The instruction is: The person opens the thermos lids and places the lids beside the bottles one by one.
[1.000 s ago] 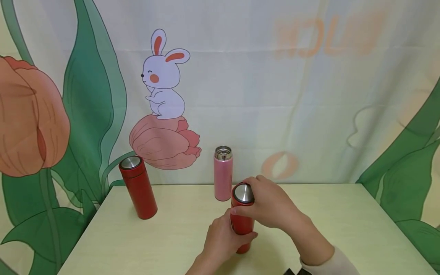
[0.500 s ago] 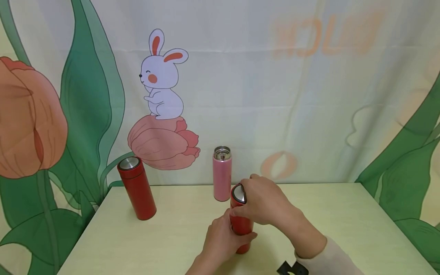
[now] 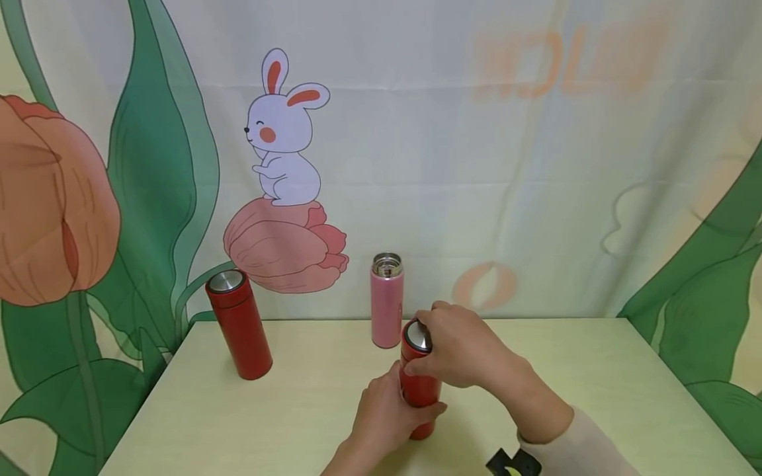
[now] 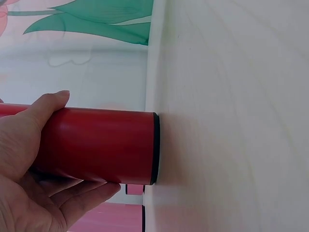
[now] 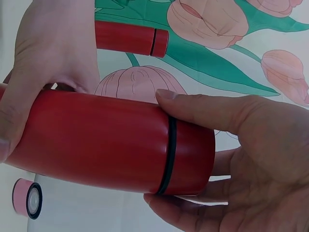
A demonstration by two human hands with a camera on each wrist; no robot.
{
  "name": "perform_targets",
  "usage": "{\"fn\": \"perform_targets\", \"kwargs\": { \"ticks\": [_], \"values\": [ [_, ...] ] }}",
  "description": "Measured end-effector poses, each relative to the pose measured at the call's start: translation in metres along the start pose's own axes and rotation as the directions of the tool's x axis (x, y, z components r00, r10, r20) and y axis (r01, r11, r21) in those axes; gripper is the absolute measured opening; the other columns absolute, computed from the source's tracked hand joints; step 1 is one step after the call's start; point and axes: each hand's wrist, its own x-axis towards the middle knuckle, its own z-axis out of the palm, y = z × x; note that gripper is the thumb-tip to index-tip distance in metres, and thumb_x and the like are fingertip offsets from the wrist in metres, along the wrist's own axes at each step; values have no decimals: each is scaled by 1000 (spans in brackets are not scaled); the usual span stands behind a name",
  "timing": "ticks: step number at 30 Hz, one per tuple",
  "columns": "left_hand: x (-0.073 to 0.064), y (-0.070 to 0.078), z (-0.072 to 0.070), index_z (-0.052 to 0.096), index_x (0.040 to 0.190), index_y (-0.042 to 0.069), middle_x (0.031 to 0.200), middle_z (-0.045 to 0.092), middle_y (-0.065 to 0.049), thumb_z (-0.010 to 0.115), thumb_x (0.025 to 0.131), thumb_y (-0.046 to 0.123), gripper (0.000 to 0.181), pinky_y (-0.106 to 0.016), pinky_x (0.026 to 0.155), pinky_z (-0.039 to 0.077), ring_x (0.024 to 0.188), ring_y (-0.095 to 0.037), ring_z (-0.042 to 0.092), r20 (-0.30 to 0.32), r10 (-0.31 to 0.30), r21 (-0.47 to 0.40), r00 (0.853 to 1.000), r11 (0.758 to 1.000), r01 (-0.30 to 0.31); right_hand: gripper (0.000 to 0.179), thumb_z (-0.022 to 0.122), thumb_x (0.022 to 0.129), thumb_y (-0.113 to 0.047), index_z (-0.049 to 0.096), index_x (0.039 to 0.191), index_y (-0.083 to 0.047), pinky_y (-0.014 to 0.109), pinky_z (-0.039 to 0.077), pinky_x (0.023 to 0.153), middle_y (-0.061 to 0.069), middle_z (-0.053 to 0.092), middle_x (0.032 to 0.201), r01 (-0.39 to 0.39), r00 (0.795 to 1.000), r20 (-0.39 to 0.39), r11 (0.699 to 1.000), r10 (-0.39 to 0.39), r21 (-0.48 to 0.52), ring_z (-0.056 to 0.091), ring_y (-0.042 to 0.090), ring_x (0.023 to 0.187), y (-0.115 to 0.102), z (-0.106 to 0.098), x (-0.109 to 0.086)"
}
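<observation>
A red thermos [image 3: 420,391] with a steel-topped lid [image 3: 419,336] stands upright on the pale table. My left hand [image 3: 383,413] grips its lower body, thumb on one side and fingers round the other. My right hand [image 3: 467,347] grips the lid, covering part of the steel top; in the right wrist view its thumb [image 5: 203,110] and fingers straddle the black ring [image 5: 169,154] below the lid. Just behind stands a pink thermos [image 3: 386,307], its steel mouth uncovered. A pink lid [image 5: 27,199] rests on the table with its dark-rimmed opening upward, hidden in the head view.
Another red thermos [image 3: 239,327], lid on, stands at the back left of the table [image 3: 286,416]. A printed curtain [image 3: 417,165] with a rabbit and tulips hangs right behind the table's back edge. A black piece [image 3: 513,463] shows by the right sleeve [image 3: 577,443].
My right hand has turned slightly on the lid and covers more of its steel top than one second ago. My left hand and the thermoses keep their places.
</observation>
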Motion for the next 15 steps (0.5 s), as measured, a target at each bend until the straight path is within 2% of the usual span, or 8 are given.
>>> {"fn": "perform_targets", "kwargs": {
  "ticks": [5,9,15],
  "values": [
    [0,1,0,56,128,17,113,75,0,87,77,55,71,-45,88,60,100,-18,70,10,-12,-15,1000,1000,12,46,92,76,-31,69,109,-9,33,53,76,0,62,92,36,999,27,999,-36,7,59,17,84,1,-4,1],
    [0,1,-1,56,128,16,112,75,0,87,78,54,70,-45,89,60,100,-19,70,14,1,-16,1000,1000,-1,46,92,76,-27,69,112,-11,33,54,76,1,62,94,61,997,46,998,-62,22,60,17,84,3,-6,2],
    [0,-1,-1,57,126,17,111,75,2,87,78,55,69,-42,88,59,98,-16,69,10,11,-12,1000,1000,-11,59,91,77,-22,67,130,-9,34,56,80,3,64,102,64,993,92,997,-68,47,61,17,90,5,-8,3]
  ]
}}
